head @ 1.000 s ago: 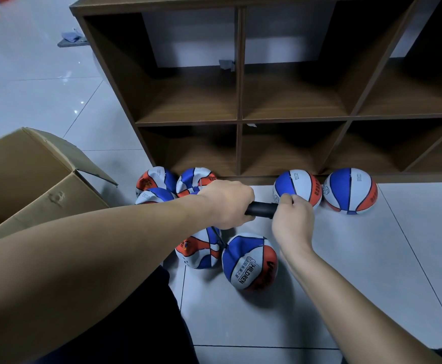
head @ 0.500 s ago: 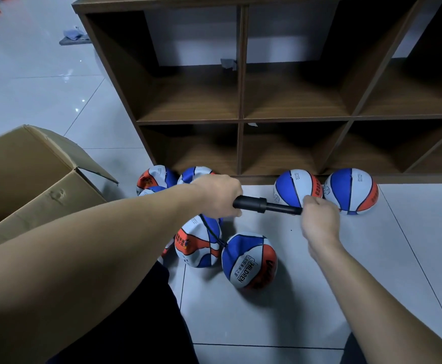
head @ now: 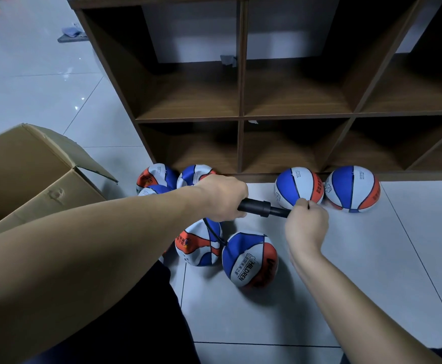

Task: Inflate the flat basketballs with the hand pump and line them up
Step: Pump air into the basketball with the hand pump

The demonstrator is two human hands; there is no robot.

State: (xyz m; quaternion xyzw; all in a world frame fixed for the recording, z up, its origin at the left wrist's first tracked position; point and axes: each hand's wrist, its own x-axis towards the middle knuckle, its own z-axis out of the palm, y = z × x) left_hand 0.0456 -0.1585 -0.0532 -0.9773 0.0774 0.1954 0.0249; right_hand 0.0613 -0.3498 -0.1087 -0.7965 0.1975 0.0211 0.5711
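Forearms reach forward from the bottom of the view over a pale tiled floor (head: 306,298); nearest lies the ball being filled (head: 250,258), still soft-looking, with a thin black hose (head: 216,236) running from its top up to the hand pump (head: 262,208); a wrinkled flat ball (head: 197,248) touches it on the left. Risk, as I judge it, sits at that hose; a hard or skewed stroke could tug the needle out of the valve or bend it, and the loose ball could roll; the pump held in the air rather than braced makes that likelier. Left hand (head: 221,197) has its fingers wrapped round the pump barrel, knuckles up, wrist straight; right hand (head: 306,223) is fisted round the handle, whose end is hidden inside the fist, with a short stretch of rod showing between barrel and fist. Beyond, two round balls (head: 298,189) sit side by side against the foot of a wooden cubby shelf (head: 241,74); flat balls (head: 157,177) cluster further left; an open cardboard box (head: 31,174) stands at far left.
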